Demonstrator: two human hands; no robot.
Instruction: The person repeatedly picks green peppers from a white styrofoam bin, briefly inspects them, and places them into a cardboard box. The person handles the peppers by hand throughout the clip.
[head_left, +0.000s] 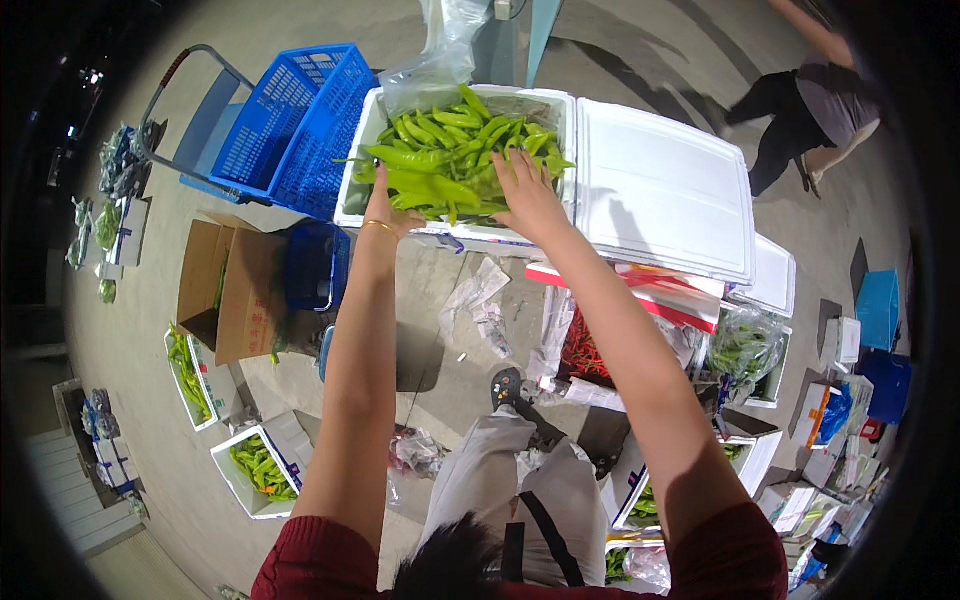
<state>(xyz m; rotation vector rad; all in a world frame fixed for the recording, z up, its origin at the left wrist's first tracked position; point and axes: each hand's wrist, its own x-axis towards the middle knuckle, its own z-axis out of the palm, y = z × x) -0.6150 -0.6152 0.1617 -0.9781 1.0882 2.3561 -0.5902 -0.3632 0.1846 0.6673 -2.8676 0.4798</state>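
Long green peppers (450, 135) fill a white foam box (352, 191) in front of me, heaped up to its rim. My left hand (390, 206), with a gold bangle at the wrist, is at the box's near left side against the peppers. Part of its fingers is hidden, so its grip is unclear. Across the heap, my right hand (534, 196) lies on the peppers towards the right, fingers spread. Between the hands a large green pepper (427, 186) looks blurred. Clear plastic film (427, 82) hangs over the box's far left corner.
A white foam lid (664, 187) adjoins the box's right side. Blue plastic crates (315, 127) stand on a trolley at left, above a cardboard box (247, 292). Red chillies (585, 349) lie below right. Torn newspaper (480, 307) litters the floor. Another person (810, 112) is at upper right.
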